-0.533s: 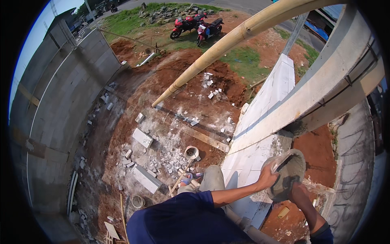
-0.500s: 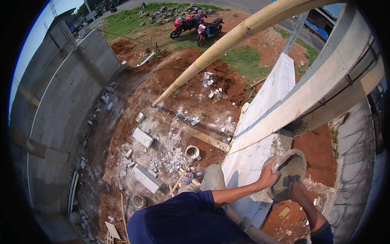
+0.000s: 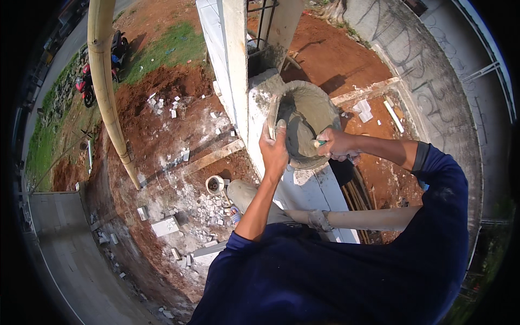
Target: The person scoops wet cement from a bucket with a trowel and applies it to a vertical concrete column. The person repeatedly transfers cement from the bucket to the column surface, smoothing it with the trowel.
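My left hand [image 3: 275,149] grips the near-left rim of a mortar-caked bucket [image 3: 319,97], thumb pointing up along it. The bucket holds grey wet mortar [image 3: 297,130] and is over the top of a white block wall [image 3: 327,197]; whether it rests there is unclear. My right hand [image 3: 337,143] is closed on a short handle [image 3: 319,143] with some green on it, at the bucket's right side; the tool's head is not clearly visible.
A long bamboo pole [image 3: 105,81] slants down at the left. A concrete column with rebar [image 3: 260,27] rises behind the bucket. A horizontal pole [image 3: 374,218] crosses below my arms. Rubble [image 3: 211,211] lies on the ground below; a graffitied wall [image 3: 422,65] curves along the right.
The view has turned toward the right, so the bucket is now more central. My right hand now shows a green-marked handle at the bucket; my left hand still holds the rim.
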Available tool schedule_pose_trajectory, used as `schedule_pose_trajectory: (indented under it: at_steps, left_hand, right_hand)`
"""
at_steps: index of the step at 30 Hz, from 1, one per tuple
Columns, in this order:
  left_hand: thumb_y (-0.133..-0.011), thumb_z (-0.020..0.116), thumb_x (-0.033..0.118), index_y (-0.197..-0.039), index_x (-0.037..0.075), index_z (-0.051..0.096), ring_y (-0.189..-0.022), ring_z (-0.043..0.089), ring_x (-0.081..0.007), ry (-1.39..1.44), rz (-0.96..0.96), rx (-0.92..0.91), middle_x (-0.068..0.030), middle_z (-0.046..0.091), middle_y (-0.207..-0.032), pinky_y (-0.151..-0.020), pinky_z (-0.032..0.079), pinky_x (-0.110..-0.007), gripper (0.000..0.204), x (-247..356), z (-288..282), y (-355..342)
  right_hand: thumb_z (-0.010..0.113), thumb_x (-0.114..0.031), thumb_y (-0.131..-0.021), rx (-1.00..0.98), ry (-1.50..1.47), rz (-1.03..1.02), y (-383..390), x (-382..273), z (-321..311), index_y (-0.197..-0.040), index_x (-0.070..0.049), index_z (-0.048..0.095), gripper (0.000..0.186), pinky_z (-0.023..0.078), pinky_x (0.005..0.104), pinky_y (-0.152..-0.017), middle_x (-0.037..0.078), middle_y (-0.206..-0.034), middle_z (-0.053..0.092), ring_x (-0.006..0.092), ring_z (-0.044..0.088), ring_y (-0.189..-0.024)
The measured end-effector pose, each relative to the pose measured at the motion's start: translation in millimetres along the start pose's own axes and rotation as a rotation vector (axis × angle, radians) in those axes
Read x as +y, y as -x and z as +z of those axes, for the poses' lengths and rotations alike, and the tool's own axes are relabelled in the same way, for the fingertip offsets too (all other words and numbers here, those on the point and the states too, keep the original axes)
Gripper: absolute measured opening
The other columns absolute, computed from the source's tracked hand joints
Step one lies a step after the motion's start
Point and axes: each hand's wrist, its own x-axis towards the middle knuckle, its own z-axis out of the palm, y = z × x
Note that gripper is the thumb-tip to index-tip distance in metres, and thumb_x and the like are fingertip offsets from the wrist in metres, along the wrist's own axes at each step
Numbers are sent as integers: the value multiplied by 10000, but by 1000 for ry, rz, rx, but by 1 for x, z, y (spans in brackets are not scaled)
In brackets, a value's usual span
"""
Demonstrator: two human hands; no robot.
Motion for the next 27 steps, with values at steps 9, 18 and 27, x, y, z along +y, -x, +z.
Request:
schedule_pose_trajectory:
  at_steps: [9, 18, 27]
  left_hand:
    - [-1079, 589, 247, -1412, -81, 548, -1116, 570, -174, -10, -38, -81, -136, 654, -1259, -1018, 446, -324, 469, 3, 5, -19]
    - [-1064, 616, 220, -1381, -74, 586, -1104, 592, -162, 122, -169, 116, -104, 677, -1230, -1009, 460, -303, 433, -13, -34, -47]
    - [-1051, 628, 201, -1379, -71, 597, -1117, 583, -157, 61, -180, 140, -92, 678, -1250, -1027, 438, -308, 427, -24, -42, -43]
  right_hand:
    - [616, -75, -979, -54, -249, -14, 12, 13, -12, -1015, -35, 565, 74, 279, 231, -378, -31, -648, 433, 42, 377, -465]
    - [619, -81, -965, -48, -222, -80, 23, -24, -32, -1119, -5, 587, 174, 277, 237, -366, -37, -670, 441, 37, 366, -449]
    - [628, -170, -951, 53, -223, -189, 47, -99, -68, -1017, -37, 616, 149, 279, 211, -343, -50, -673, 470, 11, 374, -447]
